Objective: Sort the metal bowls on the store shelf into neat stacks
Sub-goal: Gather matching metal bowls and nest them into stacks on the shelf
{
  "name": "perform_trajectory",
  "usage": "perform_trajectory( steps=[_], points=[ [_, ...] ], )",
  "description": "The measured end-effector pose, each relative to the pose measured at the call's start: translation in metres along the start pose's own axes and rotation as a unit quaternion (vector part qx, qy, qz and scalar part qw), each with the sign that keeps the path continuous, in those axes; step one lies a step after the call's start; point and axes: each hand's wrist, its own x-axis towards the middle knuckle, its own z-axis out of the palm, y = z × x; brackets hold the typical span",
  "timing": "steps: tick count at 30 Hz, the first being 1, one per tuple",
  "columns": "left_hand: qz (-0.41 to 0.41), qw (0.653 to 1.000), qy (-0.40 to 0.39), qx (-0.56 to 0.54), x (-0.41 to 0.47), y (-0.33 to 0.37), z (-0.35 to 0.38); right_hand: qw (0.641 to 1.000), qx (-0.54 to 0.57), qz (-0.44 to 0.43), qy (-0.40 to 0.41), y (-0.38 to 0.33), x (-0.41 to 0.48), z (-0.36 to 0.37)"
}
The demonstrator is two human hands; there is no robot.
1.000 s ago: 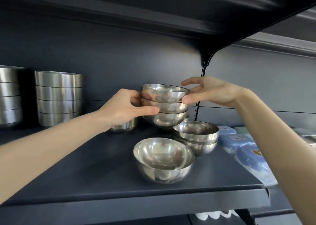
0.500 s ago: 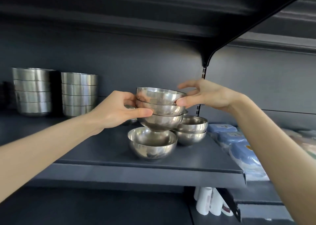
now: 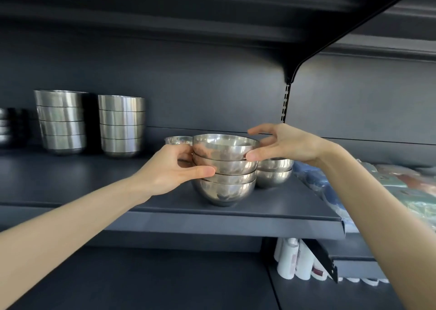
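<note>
My left hand [image 3: 169,170] and right hand [image 3: 287,144] clasp the stack of steel bowls [image 3: 224,165] on the shelf [image 3: 259,206]; I should level the rims, then release gently.

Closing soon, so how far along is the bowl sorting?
Done: two tall stacks of straight-sided steel bowls at the left. In hand: left hand and right hand grip a four-high stack of round steel bowls. Left: a nested steel pair and a lone steel bowl behind it.
</note>
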Motion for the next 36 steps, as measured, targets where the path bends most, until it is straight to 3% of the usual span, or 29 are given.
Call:
perform_trajectory(
  steps=[12,25,36],
  points=[
    [0.006,0.999,-0.028,-0.038,-0.006,-0.009,0.002,0.998,0.018,0.02,0.051,-0.003,-0.011,0.016],
    [0.025,0.998,-0.039,-0.048,-0.003,-0.014,-0.002,0.998,0.025,0.023,0.054,-0.006,-0.015,0.02],
    [0.034,0.993,0.032,-0.105,-0.006,-0.005,0.009,0.994,0.061,0.009,0.085,-0.002,-0.027,0.034]
  ],
)
